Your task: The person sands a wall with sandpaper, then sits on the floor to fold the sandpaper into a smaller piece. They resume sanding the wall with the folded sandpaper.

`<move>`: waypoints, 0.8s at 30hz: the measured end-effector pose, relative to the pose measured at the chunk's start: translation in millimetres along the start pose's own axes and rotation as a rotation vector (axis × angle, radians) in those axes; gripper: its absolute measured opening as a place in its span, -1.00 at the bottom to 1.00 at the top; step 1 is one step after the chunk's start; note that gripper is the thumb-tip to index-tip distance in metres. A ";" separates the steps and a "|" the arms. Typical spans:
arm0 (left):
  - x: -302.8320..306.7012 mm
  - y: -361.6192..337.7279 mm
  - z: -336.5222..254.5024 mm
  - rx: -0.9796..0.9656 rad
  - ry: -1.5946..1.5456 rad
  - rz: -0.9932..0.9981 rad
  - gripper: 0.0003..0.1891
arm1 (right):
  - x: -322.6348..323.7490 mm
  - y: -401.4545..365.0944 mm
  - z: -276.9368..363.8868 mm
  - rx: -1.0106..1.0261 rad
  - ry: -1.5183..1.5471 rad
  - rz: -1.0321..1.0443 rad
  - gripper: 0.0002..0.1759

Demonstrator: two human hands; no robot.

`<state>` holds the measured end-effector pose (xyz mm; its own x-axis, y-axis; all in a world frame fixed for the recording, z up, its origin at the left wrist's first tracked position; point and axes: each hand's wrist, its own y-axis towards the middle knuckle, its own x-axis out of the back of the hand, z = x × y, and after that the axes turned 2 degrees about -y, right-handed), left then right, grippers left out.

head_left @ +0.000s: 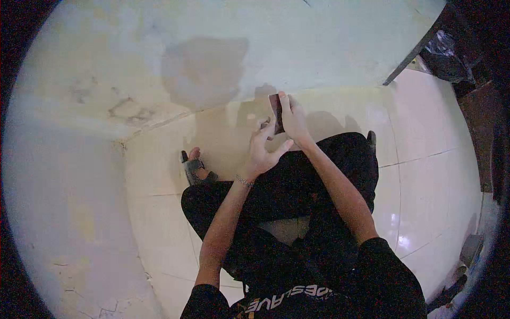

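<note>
In the head view, my right hand (293, 119) is closed on a flat, dark reddish-brown rectangle (275, 106) with a pale edge, held upright above the floor. Its fingers lie mostly behind the rectangle, and the thumb points up along the right side. What kind of thing the rectangle is, I cannot tell. My left hand (262, 151) is open, thumb stretched out to the right and fingers spread, with fingertips right by the rectangle's lower left edge. A beaded bracelet (245, 181) circles the left wrist.
Ahead rises a pale, stained wall (297, 48), with another wall (69, 212) on the left. Glossy cream tiles (419, 175) cover the floor. A sandalled foot (197, 169) shows beyond my bent left knee. Dark plastic (446, 58) lies at upper right, beside a dark edge.
</note>
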<state>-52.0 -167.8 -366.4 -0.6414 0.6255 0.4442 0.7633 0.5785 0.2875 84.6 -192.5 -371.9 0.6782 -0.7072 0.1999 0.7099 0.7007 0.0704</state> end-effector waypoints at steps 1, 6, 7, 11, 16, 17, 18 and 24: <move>-0.6 -0.3 -0.8 0.006 -0.014 -0.001 -0.28 | -2.5 1.0 -5.0 0.034 -0.003 -0.011 -0.42; 2.1 -0.1 -2.6 0.013 -0.033 -0.025 -0.42 | -5.4 4.2 -14.0 0.016 -0.053 0.026 -0.42; 1.1 -0.5 -0.8 -0.001 -0.052 -0.070 -0.48 | -8.0 3.8 -17.9 0.024 -0.056 0.021 -0.42; -7.0 -2.1 28.0 0.126 -0.221 -0.283 -0.66 | -5.1 -4.1 0.0 -0.092 0.097 0.089 -0.39; 2.8 10.1 20.4 0.497 -0.496 -0.408 -0.49 | -6.7 -5.0 -4.0 -0.240 0.089 0.278 -0.38; 3.2 11.9 16.1 0.566 -0.558 -0.401 -0.44 | -11.8 -5.2 -15.4 -0.250 0.102 0.327 -0.38; 2.6 12.5 14.2 0.634 -0.620 -0.395 -0.39 | -19.0 -8.0 -25.8 -0.169 0.074 0.308 -0.39; -20.6 6.0 49.7 0.663 -0.704 -0.476 -0.31 | -27.7 -25.7 -13.9 -0.082 -0.021 0.306 -0.45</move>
<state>-38.1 -151.2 -416.0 -0.9233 0.2994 -0.2406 0.3653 0.8780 -0.3093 50.3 -192.2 -392.8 0.8593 -0.4617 0.2200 0.4868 0.8703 -0.0750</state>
